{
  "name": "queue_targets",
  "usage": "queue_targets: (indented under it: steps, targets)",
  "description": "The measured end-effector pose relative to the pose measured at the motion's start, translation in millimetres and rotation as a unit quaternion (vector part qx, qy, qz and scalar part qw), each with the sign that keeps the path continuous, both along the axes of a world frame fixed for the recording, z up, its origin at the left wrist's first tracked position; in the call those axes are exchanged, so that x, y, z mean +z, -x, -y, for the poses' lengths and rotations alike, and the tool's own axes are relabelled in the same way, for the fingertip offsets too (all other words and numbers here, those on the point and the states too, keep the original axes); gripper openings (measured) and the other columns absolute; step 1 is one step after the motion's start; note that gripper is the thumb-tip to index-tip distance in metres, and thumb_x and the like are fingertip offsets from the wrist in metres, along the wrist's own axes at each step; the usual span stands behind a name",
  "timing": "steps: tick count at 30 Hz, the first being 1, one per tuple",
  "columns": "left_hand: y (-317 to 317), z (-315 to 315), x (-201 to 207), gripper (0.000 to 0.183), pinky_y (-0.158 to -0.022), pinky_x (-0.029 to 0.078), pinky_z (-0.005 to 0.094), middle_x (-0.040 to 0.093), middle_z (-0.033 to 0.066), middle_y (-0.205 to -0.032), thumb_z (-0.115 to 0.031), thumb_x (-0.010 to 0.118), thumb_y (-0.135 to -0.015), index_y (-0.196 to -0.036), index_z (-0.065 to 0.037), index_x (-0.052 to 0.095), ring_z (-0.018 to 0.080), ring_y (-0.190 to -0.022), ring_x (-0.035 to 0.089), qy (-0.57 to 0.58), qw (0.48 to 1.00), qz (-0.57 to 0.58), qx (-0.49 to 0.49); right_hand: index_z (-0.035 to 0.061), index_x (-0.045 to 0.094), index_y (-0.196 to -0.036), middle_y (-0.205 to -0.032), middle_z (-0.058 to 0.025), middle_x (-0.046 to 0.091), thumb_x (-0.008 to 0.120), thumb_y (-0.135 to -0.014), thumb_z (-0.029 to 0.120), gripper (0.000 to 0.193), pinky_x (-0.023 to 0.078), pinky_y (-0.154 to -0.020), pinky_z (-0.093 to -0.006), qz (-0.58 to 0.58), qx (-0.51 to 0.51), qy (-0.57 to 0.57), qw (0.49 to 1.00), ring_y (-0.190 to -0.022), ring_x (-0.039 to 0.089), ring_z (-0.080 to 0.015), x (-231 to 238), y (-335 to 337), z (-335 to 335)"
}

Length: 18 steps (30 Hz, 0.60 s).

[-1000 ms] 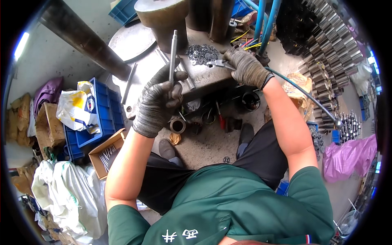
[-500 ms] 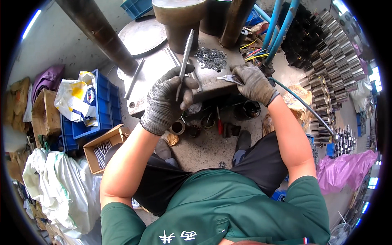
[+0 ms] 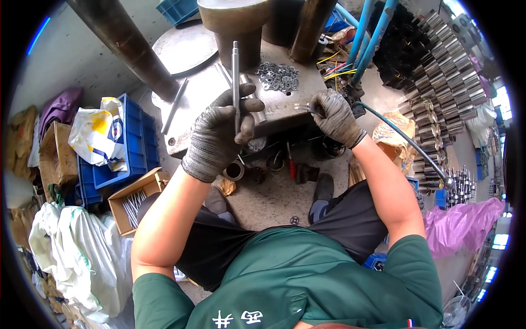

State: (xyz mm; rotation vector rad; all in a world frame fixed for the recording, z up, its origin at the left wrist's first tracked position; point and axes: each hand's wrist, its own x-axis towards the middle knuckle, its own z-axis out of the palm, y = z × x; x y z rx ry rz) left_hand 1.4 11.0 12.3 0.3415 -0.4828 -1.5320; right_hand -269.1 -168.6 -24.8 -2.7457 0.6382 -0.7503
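A stepped steel shaft [image 3: 235, 66] is held nearly upright above the near edge of the table [image 3: 197, 93], gripped by the gloved left hand [image 3: 222, 129], apparently so that its narrowed upper end is left exposed. By the right hand [image 3: 334, 116], closed, a small plier-like metal tool [image 3: 302, 106] is gripped, its tip turned leftward; the rest is hidden. Small metal rings [image 3: 278, 78] are heaped just beyond, probably for easy reach. A loose rod [image 3: 175, 107] is laid farther left, and slender rods [image 3: 132, 209] are kept together in an open cardboard box [image 3: 148, 185].
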Motion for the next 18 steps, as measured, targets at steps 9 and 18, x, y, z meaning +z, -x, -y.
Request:
queue_targets:
  steps: [9,18]
  targets:
    - [16,3,-4,0.024,-0.053,0.049,0.0206,0.070,0.0138,-0.099,-0.006,0.063,-0.093,-0.116,-0.003,0.059,0.0118,-0.066,0.064,-0.104,0.973,0.190,0.082,0.0049,0.060,-0.108,-0.096,-0.0023,0.067,0.073,-0.089,-0.002,0.024,0.054,-0.083,-0.0277,0.287,-0.054,-0.469,0.833,-0.090,0.065,-0.0120,22,-16,-13]
    - [48,11,3,0.017,-0.052,0.045,0.0174,0.063,-0.0004,-0.080,-0.013,0.068,-0.099,-0.113,-0.005,0.061,0.0051,-0.059,0.057,-0.161,0.922,0.347,0.059,0.0024,0.062,-0.112,-0.099,-0.0062,0.069,0.071,-0.089,0.001,0.024,0.055,-0.084,-0.0271,0.307,0.060,-0.609,0.729,-0.091,0.067,-0.0141,40,-48,-79]
